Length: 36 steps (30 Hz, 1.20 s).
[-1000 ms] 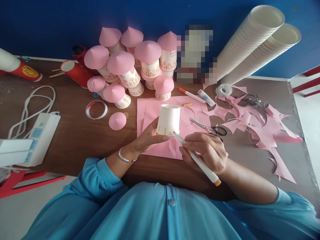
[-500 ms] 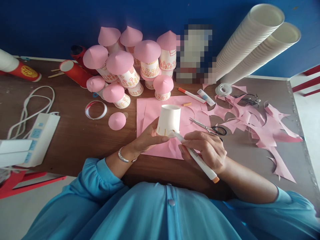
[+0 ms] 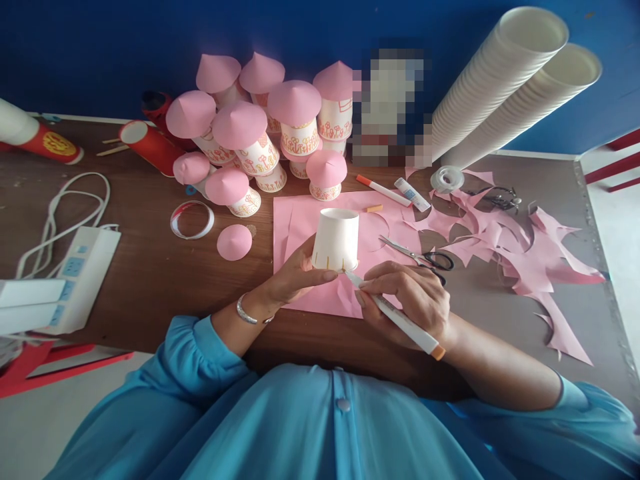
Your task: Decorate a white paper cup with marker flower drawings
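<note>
Reading the white paper cup (image 3: 336, 235) as the centre of a clock, we look down on a brown table (image 3: 145, 300). Two tall stacks of white cups (image 3: 493, 77) lean toward two o'clock, and a crowd of pink-roofed cups (image 3: 241, 127), drawn with flowers, stands at eleven. A pink sheet (image 3: 290, 220) lies directly below our cup. Pink scraps (image 3: 537, 270) sprawl at three o'clock; a white power strip (image 3: 85, 283) lies far out at nine.

Our right hand (image 3: 410, 300), at four o'clock, pinches a white marker between thumb and fingers. Our left hand (image 3: 295, 277), at eight, grips the cup near its rim, thumb along the front; some of its fingers are hidden behind. The cup is upside down, narrow end up, above the sheet.

The marker (image 3: 407, 325) slants from its orange end at four o'clock inward to its tip, at the cup's lower edge. Scissors (image 3: 414, 256) lie at three, partly on the sheet. Smallest are three short ochre lines (image 3: 328, 263) above the cup's rim.
</note>
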Each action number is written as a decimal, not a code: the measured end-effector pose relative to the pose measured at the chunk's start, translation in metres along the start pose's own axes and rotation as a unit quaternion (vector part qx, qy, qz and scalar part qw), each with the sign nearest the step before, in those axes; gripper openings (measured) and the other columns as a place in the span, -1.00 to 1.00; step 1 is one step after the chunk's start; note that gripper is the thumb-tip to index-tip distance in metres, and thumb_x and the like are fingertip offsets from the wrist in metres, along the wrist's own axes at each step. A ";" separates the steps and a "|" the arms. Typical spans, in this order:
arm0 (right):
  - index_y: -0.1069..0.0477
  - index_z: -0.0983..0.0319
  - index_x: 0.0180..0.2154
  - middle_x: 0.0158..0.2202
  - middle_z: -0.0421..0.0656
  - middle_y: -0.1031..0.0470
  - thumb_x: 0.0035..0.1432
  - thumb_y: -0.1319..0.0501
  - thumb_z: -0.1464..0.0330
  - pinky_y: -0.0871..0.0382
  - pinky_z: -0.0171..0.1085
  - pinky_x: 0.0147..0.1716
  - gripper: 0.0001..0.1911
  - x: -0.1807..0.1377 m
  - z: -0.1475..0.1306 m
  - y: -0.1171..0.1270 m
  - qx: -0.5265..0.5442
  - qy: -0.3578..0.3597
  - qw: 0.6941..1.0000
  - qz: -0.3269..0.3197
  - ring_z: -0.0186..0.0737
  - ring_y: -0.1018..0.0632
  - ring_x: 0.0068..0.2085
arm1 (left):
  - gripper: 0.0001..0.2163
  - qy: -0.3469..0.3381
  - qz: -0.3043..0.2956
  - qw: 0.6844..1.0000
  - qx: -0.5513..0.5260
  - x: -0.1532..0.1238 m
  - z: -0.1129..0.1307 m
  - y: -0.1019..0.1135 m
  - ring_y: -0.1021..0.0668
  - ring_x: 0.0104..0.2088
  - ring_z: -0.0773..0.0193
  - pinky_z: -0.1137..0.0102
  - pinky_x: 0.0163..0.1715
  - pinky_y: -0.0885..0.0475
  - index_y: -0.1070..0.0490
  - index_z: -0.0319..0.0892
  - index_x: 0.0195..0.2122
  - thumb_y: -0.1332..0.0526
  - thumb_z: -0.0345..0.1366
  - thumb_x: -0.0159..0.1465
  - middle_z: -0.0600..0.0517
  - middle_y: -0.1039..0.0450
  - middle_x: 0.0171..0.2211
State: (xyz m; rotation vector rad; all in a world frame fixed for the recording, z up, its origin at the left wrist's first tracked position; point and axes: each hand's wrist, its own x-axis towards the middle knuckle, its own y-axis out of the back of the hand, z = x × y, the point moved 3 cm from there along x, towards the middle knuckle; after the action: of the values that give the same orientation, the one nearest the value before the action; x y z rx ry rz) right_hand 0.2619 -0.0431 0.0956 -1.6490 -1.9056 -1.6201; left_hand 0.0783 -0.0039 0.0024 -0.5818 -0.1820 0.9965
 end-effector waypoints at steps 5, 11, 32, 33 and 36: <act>-0.35 0.16 -0.22 -0.48 -0.28 -0.53 0.29 -0.26 0.55 -0.49 -0.35 -0.58 -0.82 0.002 -0.001 0.001 0.022 -0.021 0.999 -0.010 -0.29 -0.64 -0.48 | -0.56 0.003 -0.002 1.000 -0.001 0.000 0.001 -0.001 -0.60 -0.09 0.17 0.27 -0.02 -0.49 -0.58 -0.05 0.04 -0.57 -0.22 0.14 -0.01 -0.60 -0.10; -0.38 0.20 -0.19 -0.47 -0.23 -0.53 0.29 -0.27 0.55 -0.51 -0.35 -0.57 -0.84 0.001 -0.002 0.006 0.045 -0.006 0.999 0.028 -0.30 -0.62 -0.49 | -0.56 -0.006 -0.006 1.000 -0.017 0.000 0.003 -0.003 -0.64 0.01 0.06 0.17 0.07 -0.53 -0.57 -0.06 0.06 -0.54 -0.19 0.15 -0.05 -0.63 -0.03; -0.40 0.21 -0.15 -0.41 -0.15 -0.59 0.29 -0.29 0.55 -0.63 -0.34 -0.45 -0.84 -0.001 -0.001 0.007 0.031 0.010 0.999 0.043 -0.27 -0.66 -0.42 | -0.53 0.075 -0.032 0.991 -0.107 -0.005 0.000 0.001 -0.71 -0.02 -0.02 0.02 0.16 -0.58 -0.59 -0.09 0.04 -0.53 -0.19 0.08 -0.06 -0.69 -0.06; -0.40 0.22 -0.16 -0.41 -0.14 -0.59 0.29 -0.29 0.55 -0.63 -0.34 -0.45 -0.83 -0.001 -0.001 0.007 0.032 0.011 0.999 0.043 -0.27 -0.66 -0.42 | -0.52 0.076 -0.033 0.991 -0.104 -0.005 0.000 0.000 -0.71 -0.03 -0.02 0.03 0.15 -0.59 -0.59 -0.09 0.05 -0.53 -0.18 0.08 -0.06 -0.70 -0.06; -0.40 0.21 -0.15 -0.41 -0.16 -0.59 0.28 -0.30 0.56 -0.64 -0.33 -0.45 -0.82 -0.001 -0.001 0.006 0.032 0.009 0.999 0.043 -0.26 -0.66 -0.42 | -0.49 0.080 -0.027 0.992 -0.099 -0.005 0.001 -0.002 -0.72 -0.05 0.00 0.06 0.11 -0.60 -0.58 -0.08 0.06 -0.54 -0.16 0.07 -0.05 -0.70 -0.08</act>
State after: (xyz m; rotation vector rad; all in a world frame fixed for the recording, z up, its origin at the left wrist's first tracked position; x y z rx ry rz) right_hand 0.2669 -0.0457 0.0988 -1.6617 -1.8327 -1.5192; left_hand 0.0761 -0.0087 0.0049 -0.8299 -0.1549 0.8802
